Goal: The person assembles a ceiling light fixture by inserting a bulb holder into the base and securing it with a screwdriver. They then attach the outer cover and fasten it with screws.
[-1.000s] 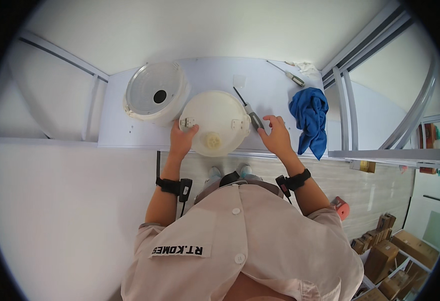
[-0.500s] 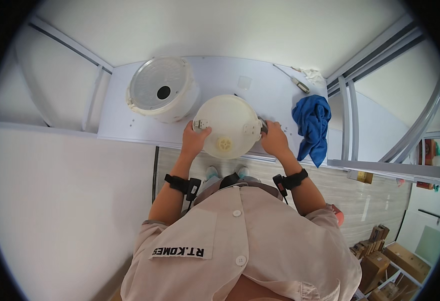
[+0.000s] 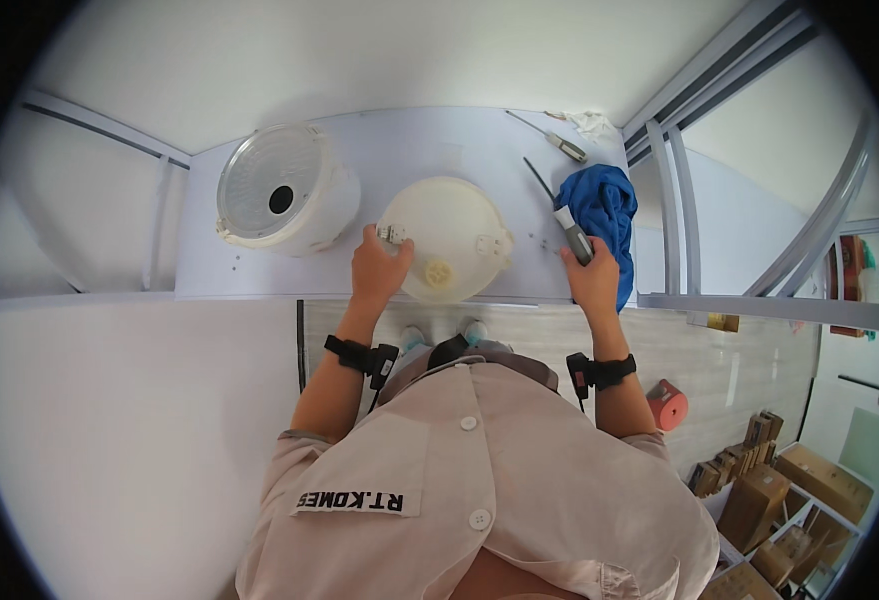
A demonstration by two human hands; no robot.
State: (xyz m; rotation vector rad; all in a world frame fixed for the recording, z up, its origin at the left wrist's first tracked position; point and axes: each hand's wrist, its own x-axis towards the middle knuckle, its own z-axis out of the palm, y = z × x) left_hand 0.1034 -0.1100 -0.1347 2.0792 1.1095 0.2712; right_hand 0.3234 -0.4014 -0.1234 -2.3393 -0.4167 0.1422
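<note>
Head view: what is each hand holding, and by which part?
Left hand: the round white piece, by its left edge. Right hand: a screwdriver, by its handle's near end.

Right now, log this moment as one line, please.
left hand: holding round white piece, left edge | right hand: holding screwdriver by handle | nearby: blue cloth, white tub, second screwdriver

Setting: looks like a workshop. You stand at a pale bench, 12 o'clock. Evidence: a loose screwdriver at 1, a second screwdriver in your right hand at 2, a white drum-shaped housing at 10, a round white cover at 12, stacked brown cartons at 4.
</note>
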